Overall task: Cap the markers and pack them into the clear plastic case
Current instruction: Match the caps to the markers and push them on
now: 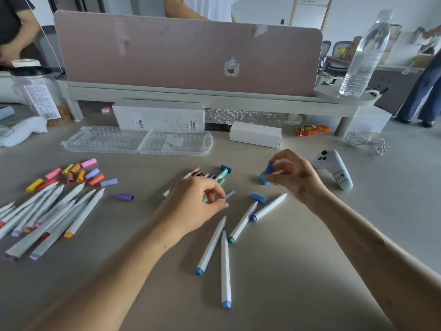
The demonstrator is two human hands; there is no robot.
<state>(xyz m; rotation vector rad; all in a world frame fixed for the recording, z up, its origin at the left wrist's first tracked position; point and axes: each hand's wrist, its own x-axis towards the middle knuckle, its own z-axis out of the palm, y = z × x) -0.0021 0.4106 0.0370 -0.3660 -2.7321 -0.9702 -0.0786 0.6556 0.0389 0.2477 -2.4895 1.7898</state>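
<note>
Centrally, seen from above, two bare forearms reach over a grey surface (298,263) strewn with pens. The left hand (198,204) has its fingers curled down, thumb and fingertips pinching a marker (230,194) whose grey tip pokes out past the thumb. That marker's long axis runs from lower left to upper right, so the tip aims toward the right hand (294,175); its colour end is hidden under the hand. The right hand hovers a little above and to the right, thumb and forefinger pinching a dark blue cap (269,168), the other fingers loosely bent. Cap and tip are near but apart, and bringing them into line looks like the next need. Just below the right hand lies a blue-ended marker (269,206), uncapped, on the same slant, and nearer that hand than the left. Three more uncapped markers (224,266) lie toward the viewer. At far left, a fan of uncapped markers (47,213) lies beside loose caps (71,174) in pink, yellow, orange and lilac. The clear case (107,142) lies open and flat beyond both hands, well apart from them, its long side running left to right. Both halves hold no markers; only a small paper slip (174,140) shows in the right half.
</note>
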